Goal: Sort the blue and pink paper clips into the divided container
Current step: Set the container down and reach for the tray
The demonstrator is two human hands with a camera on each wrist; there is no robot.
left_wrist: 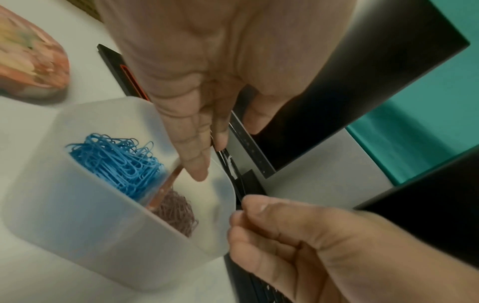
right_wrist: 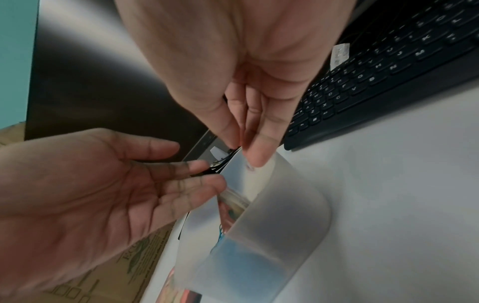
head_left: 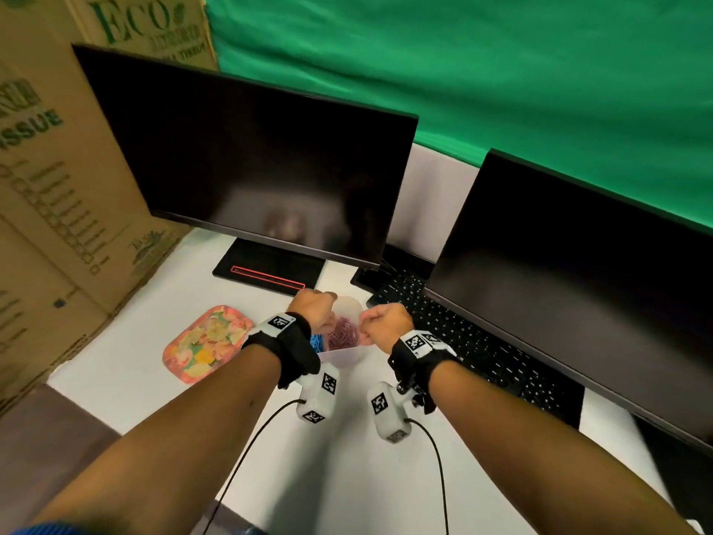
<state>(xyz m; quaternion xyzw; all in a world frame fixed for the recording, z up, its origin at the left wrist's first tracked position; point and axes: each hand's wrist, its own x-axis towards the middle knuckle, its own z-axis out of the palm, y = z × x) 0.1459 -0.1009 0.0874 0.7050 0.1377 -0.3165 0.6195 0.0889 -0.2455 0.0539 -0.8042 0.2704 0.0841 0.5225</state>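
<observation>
A translucent white divided container [head_left: 345, 357] [left_wrist: 90, 215] [right_wrist: 285, 205] stands on the white desk between my hands. Blue paper clips [left_wrist: 116, 162] [head_left: 317, 342] fill its left compartment, and pink paper clips [left_wrist: 176, 211] [head_left: 341, 335] lie in the one beside it. My left hand [head_left: 316, 308] [left_wrist: 207, 147] [right_wrist: 181, 168] hovers over the container with its fingers straight and empty, the index fingertip [left_wrist: 199, 170] dipping inside above the pink side. My right hand [head_left: 366, 322] [left_wrist: 246, 211] [right_wrist: 243, 151] pinches the container's right rim between thumb and fingertips.
A floral tray [head_left: 206, 343] [left_wrist: 28, 57] lies left of the container. A black keyboard [head_left: 474, 341] [right_wrist: 388, 71] sits to the right. Two dark monitors [head_left: 250, 167] [head_left: 578, 283] stand behind, and cardboard boxes [head_left: 50, 187] line the left side.
</observation>
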